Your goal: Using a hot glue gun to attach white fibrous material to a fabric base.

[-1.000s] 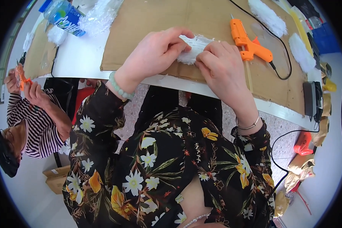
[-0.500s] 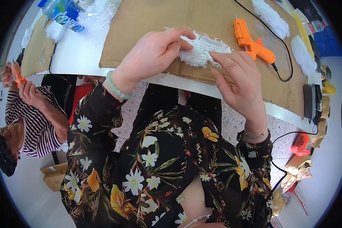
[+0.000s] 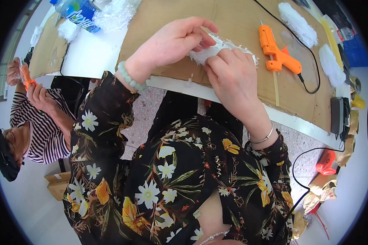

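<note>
A fluffy white fabric piece (image 3: 201, 56) with frayed edges lies on the brown cardboard (image 3: 315, 104) between my hands. My right hand (image 3: 235, 79) has its thumb and fingers closed on the near edge of the piece, covering much of it. At its far left side my left hand (image 3: 167, 45) hovers with the index finger stretched out and the others loosely bent; whether a fingertip touches the fluff is unclear. Right of my right hand rests an orange glue gun (image 3: 276, 51), a pale glue stick (image 3: 277, 90) sticking out of its rear.
Two more fluffy white pieces (image 3: 298, 24) lie at the right. A blue-labelled bottle (image 3: 79, 16) and clear shredded plastic (image 3: 116, 14) stand far left. A black cord (image 3: 308, 49) loops past the glue gun. At left a person (image 3: 41, 118) holds an orange tool (image 3: 27, 77).
My right hand has moved left and its fingers have closed on the near edge of the fluffy piece. The left hand has shifted slightly. The whole view has moved a little.
</note>
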`<action>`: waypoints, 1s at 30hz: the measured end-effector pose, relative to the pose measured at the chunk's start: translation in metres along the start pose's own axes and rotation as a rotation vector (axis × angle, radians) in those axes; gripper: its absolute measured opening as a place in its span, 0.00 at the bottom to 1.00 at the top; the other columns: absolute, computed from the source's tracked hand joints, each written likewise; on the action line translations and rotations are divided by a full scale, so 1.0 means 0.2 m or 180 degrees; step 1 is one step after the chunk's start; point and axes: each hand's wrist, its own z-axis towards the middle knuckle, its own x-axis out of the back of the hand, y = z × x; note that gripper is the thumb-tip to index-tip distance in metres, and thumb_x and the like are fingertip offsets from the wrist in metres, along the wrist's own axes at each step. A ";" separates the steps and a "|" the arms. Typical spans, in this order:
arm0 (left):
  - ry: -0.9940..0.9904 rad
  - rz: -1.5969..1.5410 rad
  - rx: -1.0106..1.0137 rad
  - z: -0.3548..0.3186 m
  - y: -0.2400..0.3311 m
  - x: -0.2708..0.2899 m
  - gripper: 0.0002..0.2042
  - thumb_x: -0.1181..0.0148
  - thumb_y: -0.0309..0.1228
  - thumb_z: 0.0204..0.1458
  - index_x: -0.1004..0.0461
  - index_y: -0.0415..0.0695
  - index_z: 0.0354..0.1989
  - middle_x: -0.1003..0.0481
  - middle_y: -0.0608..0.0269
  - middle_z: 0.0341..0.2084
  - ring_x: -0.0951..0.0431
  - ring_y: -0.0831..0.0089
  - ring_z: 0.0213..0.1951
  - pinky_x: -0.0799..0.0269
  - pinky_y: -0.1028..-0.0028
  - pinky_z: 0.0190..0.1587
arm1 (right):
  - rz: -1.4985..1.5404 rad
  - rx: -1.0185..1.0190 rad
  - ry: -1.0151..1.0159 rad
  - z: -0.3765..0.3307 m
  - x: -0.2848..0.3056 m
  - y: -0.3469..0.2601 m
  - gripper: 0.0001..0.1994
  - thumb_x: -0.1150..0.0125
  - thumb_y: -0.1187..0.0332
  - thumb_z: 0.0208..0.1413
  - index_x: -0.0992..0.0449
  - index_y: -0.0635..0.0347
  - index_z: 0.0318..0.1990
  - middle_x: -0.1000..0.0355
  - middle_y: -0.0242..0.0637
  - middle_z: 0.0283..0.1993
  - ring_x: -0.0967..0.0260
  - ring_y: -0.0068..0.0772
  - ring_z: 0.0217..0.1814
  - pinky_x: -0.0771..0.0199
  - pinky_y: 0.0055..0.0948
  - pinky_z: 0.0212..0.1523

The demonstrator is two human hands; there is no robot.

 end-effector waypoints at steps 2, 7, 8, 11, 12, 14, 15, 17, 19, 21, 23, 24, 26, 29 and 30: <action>-0.0020 0.0074 -0.0071 0.00 0.00 0.00 0.16 0.60 0.22 0.60 0.32 0.38 0.54 0.22 0.58 0.41 0.24 0.74 0.45 0.28 0.75 0.49 | -0.0024 0.0159 -0.0027 -0.01 0.01 -0.01 0.08 0.36 0.72 0.41 0.26 0.56 0.32 0.34 0.32 0.30 0.35 0.36 0.35 0.38 0.34 0.36; 0.0140 0.0464 -0.0586 -0.03 0.00 -0.05 0.16 0.58 0.22 0.55 0.31 0.40 0.51 0.21 0.54 0.36 0.21 0.65 0.36 0.26 0.71 0.43 | 0.0046 0.0355 -0.0201 -0.10 0.09 -0.07 0.13 0.37 0.74 0.40 0.25 0.57 0.37 0.31 0.33 0.34 0.33 0.35 0.37 0.36 0.34 0.39; 0.0156 0.0725 -0.0555 -0.06 0.02 -0.05 0.16 0.56 0.22 0.55 0.31 0.40 0.51 0.21 0.54 0.35 0.21 0.62 0.36 0.26 0.70 0.42 | 0.0290 0.0468 -0.0124 -0.12 0.14 -0.08 0.15 0.37 0.75 0.40 0.25 0.58 0.39 0.29 0.34 0.37 0.32 0.35 0.40 0.34 0.34 0.41; 0.0139 0.1107 -0.0692 -0.10 0.02 -0.07 0.15 0.51 0.23 0.54 0.30 0.42 0.50 0.21 0.54 0.34 0.21 0.58 0.37 0.27 0.67 0.41 | 0.0551 0.0548 -0.0244 -0.22 0.31 -0.04 0.19 0.35 0.77 0.41 0.25 0.60 0.45 0.26 0.38 0.45 0.30 0.39 0.45 0.31 0.37 0.45; 0.0149 0.1260 -0.0837 -0.11 0.02 -0.08 0.14 0.49 0.23 0.53 0.30 0.43 0.49 0.22 0.54 0.34 0.22 0.57 0.37 0.27 0.66 0.41 | 0.0442 0.0323 -0.0053 -0.25 0.34 0.00 0.19 0.35 0.77 0.41 0.25 0.60 0.46 0.26 0.39 0.45 0.30 0.40 0.45 0.31 0.37 0.45; 0.0109 0.1474 -0.0907 -0.13 0.04 -0.10 0.15 0.47 0.23 0.52 0.29 0.43 0.49 0.22 0.54 0.34 0.22 0.57 0.39 0.27 0.65 0.42 | 0.0343 0.0108 0.0141 -0.29 0.36 0.04 0.19 0.34 0.76 0.42 0.25 0.61 0.46 0.26 0.40 0.45 0.30 0.41 0.44 0.31 0.37 0.44; 0.0086 0.1699 -0.0969 -0.13 0.05 -0.11 0.15 0.44 0.23 0.51 0.29 0.42 0.48 0.22 0.54 0.34 0.22 0.57 0.40 0.27 0.64 0.43 | 0.0194 -0.0058 0.0100 -0.29 0.37 0.06 0.20 0.34 0.77 0.41 0.25 0.61 0.47 0.26 0.39 0.47 0.30 0.43 0.45 0.31 0.37 0.44; 0.0116 0.1860 -0.1242 -0.11 0.04 -0.13 0.15 0.42 0.24 0.50 0.29 0.42 0.48 0.22 0.54 0.33 0.23 0.56 0.43 0.27 0.63 0.44 | 0.0025 -0.0239 0.0075 -0.28 0.36 0.09 0.21 0.35 0.77 0.41 0.25 0.61 0.48 0.27 0.39 0.48 0.31 0.44 0.46 0.31 0.37 0.45; 0.0151 0.2021 -0.1498 -0.11 0.05 -0.14 0.16 0.40 0.24 0.48 0.30 0.42 0.48 0.22 0.54 0.33 0.23 0.55 0.45 0.28 0.62 0.45 | 0.0089 -0.0183 -0.0073 -0.24 0.33 0.07 0.21 0.34 0.75 0.42 0.25 0.61 0.49 0.28 0.38 0.51 0.32 0.44 0.49 0.32 0.38 0.47; -0.0015 0.2153 -0.1314 -0.14 0.07 -0.14 0.19 0.39 0.23 0.47 0.29 0.40 0.50 0.23 0.57 0.39 0.26 0.53 0.52 0.29 0.62 0.50 | 0.0065 -0.0197 -0.0245 -0.23 0.30 0.05 0.21 0.34 0.74 0.42 0.25 0.61 0.48 0.28 0.37 0.52 0.32 0.43 0.50 0.33 0.38 0.48; -0.0018 0.2122 -0.1332 -0.15 0.07 -0.15 0.18 0.39 0.24 0.47 0.30 0.40 0.49 0.23 0.55 0.37 0.26 0.52 0.51 0.29 0.61 0.50 | 0.0055 -0.0161 -0.0413 -0.22 0.29 0.05 0.21 0.35 0.73 0.43 0.26 0.61 0.48 0.28 0.36 0.53 0.33 0.43 0.52 0.34 0.39 0.50; -0.0031 0.2078 -0.1362 -0.16 0.07 -0.16 0.18 0.38 0.26 0.47 0.30 0.40 0.48 0.23 0.53 0.35 0.26 0.51 0.50 0.29 0.60 0.50 | 0.0103 -0.0146 -0.0493 -0.22 0.29 0.06 0.20 0.35 0.72 0.43 0.26 0.61 0.48 0.28 0.36 0.53 0.33 0.43 0.51 0.34 0.39 0.50; -0.0044 0.2078 -0.1388 -0.16 0.07 -0.18 0.18 0.38 0.26 0.47 0.30 0.40 0.48 0.23 0.53 0.38 0.26 0.51 0.51 0.30 0.60 0.52 | 0.0154 -0.0124 -0.0573 -0.23 0.29 0.07 0.20 0.35 0.72 0.44 0.26 0.61 0.48 0.28 0.36 0.53 0.33 0.43 0.51 0.35 0.39 0.51; -0.0050 0.2149 -0.1372 -0.20 0.06 -0.18 0.20 0.37 0.26 0.47 0.30 0.40 0.50 0.25 0.54 0.44 0.28 0.53 0.54 0.32 0.59 0.56 | 0.0260 -0.0069 -0.0632 -0.22 0.32 0.08 0.20 0.35 0.73 0.44 0.26 0.61 0.49 0.29 0.37 0.53 0.33 0.43 0.51 0.34 0.39 0.51; -0.0046 0.2217 -0.1325 -0.21 0.06 -0.18 0.22 0.37 0.27 0.46 0.31 0.41 0.52 0.25 0.56 0.47 0.30 0.54 0.57 0.34 0.59 0.58 | 0.0284 -0.0107 -0.0530 -0.21 0.32 0.08 0.20 0.35 0.73 0.44 0.26 0.60 0.49 0.29 0.37 0.53 0.33 0.43 0.52 0.34 0.40 0.52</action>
